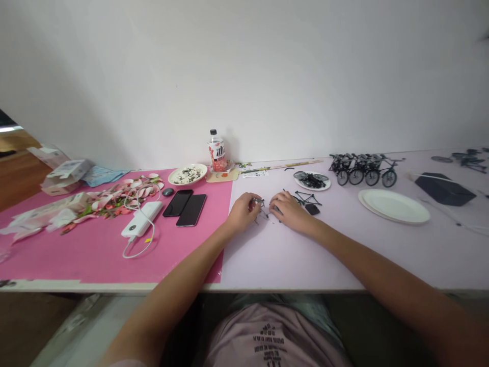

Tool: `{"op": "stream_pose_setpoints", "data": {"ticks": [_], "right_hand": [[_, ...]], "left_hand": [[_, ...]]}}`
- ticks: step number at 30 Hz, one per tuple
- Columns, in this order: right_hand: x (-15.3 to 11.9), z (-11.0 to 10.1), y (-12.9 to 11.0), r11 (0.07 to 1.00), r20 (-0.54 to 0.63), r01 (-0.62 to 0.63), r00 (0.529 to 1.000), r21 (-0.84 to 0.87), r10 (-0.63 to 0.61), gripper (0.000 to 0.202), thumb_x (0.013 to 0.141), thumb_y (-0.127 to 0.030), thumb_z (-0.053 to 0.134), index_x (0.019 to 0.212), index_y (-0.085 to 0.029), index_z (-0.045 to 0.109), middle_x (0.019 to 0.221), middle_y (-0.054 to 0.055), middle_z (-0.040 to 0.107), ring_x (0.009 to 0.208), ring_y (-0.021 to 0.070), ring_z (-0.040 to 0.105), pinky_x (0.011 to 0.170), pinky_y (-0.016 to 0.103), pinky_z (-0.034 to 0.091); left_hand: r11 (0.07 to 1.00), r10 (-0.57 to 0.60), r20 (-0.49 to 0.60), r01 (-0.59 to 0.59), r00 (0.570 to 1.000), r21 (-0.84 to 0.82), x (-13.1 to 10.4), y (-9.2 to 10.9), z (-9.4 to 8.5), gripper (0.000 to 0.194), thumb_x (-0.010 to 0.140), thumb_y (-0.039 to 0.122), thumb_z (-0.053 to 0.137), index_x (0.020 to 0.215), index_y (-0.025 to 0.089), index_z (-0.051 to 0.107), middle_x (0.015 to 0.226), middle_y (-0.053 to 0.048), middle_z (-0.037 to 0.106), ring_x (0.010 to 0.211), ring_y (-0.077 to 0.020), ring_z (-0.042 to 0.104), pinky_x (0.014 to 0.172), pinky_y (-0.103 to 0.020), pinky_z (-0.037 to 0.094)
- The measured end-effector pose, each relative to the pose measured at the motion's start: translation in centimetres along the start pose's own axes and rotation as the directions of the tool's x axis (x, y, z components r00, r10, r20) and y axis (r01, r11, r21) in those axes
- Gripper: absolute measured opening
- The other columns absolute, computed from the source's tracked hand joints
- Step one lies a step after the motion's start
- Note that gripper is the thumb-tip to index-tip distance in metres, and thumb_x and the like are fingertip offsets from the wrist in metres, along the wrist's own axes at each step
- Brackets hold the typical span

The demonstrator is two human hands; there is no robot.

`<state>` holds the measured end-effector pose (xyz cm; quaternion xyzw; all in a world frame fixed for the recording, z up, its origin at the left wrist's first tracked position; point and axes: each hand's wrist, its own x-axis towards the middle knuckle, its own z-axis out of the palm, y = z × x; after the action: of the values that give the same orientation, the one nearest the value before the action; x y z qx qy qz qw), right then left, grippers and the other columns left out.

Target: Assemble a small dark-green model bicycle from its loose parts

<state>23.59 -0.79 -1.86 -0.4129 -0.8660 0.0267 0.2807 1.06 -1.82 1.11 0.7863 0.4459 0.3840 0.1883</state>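
Note:
Near the middle of the table, my left hand point(245, 211) has its fingers closed on a small dark part point(260, 201), too small to make out fully. My right hand point(290, 210) rests just to the right, fingers bent down over the lilac surface at a thin dark piece, mostly hidden. Tiny dark bits point(266, 216) lie between the hands. Beyond my right hand are a dark miniature bicycle frame point(307, 197) and a small black block point(312, 209). A white plate point(326, 186) behind them holds black parts and wheels.
Several assembled miniature bicycles point(362, 171) stand at the back right, near stacked white plates point(395, 206) and a dark box point(445, 188). On the pink left side lie two phones point(191, 210), a cabled power bank point(142, 219) and artificial petals point(114, 199). A bottle point(217, 153) stands behind.

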Motion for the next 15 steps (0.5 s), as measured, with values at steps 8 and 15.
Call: {"op": "stream_pose_setpoints", "data": {"ticks": [8, 15], "right_hand": [[0.2, -1.1, -1.2, 0.991, -0.178, 0.016, 0.984, 0.133, 0.008, 0.011, 0.106, -0.023, 0.053, 0.1, -0.024, 0.062, 0.104, 0.009, 0.069, 0.108, 0.0298, 0.056, 0.097, 0.048, 0.05], [0.0, -2.1, -2.8, 0.975, -0.277, 0.044, 0.961, 0.218, 0.018, 0.009, 0.106, -0.024, 0.052, 0.098, -0.025, 0.058, 0.1, 0.008, 0.067, 0.104, 0.0278, 0.06, 0.092, 0.044, 0.051]], "left_hand": [[0.993, -0.021, 0.019, 0.023, 1.0, -0.118, 0.0, -0.3, 0.4, 0.022, 0.089, 0.021, 0.068, 0.109, 0.017, 0.077, 0.088, -0.004, 0.066, 0.073, -0.0141, 0.061, 0.072, -0.028, 0.052], [0.966, -0.029, 0.126, 0.06, 0.992, -0.253, -0.3, 0.0, 0.8, 0.026, 0.087, 0.03, 0.073, 0.109, 0.018, 0.08, 0.086, -0.003, 0.067, 0.07, -0.0121, 0.058, 0.066, -0.025, 0.048]]}}
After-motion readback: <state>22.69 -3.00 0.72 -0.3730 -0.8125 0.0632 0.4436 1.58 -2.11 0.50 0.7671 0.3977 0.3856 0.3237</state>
